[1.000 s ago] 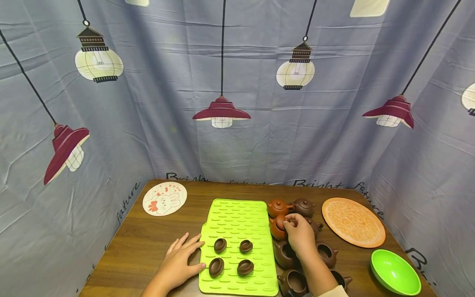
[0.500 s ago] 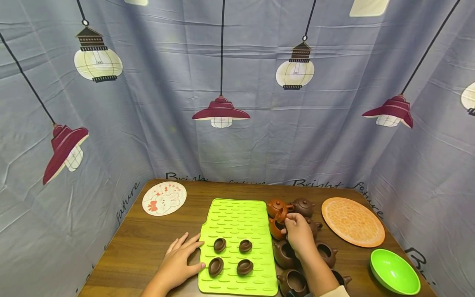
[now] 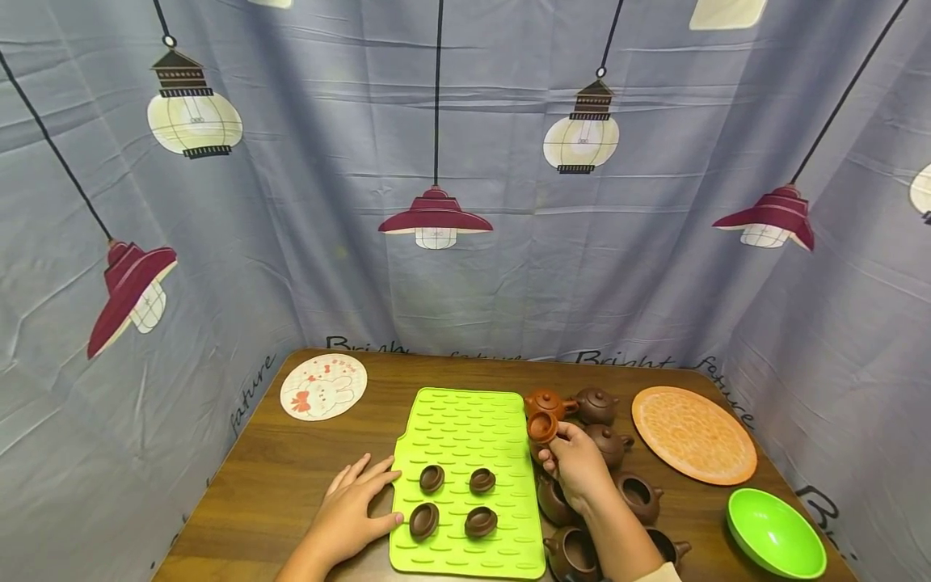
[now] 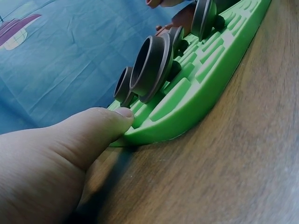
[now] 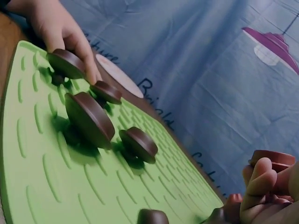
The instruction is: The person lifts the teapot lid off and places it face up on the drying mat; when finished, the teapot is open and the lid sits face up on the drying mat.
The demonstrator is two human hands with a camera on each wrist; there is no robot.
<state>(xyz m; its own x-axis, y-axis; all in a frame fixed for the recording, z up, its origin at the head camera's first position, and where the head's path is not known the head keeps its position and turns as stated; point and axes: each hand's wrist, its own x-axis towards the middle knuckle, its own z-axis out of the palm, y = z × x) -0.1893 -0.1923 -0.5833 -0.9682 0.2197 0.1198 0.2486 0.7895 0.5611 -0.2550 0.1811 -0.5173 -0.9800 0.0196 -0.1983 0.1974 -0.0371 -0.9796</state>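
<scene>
In the head view my right hand pinches a reddish-brown teapot lid, its hollow underside showing. Under it, the orange-brown teapot it came off is mostly hidden. In the right wrist view the same lid sits between the fingertips and thumb. My left hand lies spread, fingertips and thumb touching the left edge of a green ridged mat. Several dark brown lids lie upside down on the mat, resting on their knobs. In the left wrist view my thumb presses the mat's corner.
Right of the mat stand two columns of small teapots. A reddish teapot and a dark one at the back wear lids; nearer dark teapots are lidless. Farther right are an orange round mat and a green bowl.
My right hand has lifted the reddish lid off its teapot and turned it so the underside shows, moving slightly toward me. My left hand stays where it was.
</scene>
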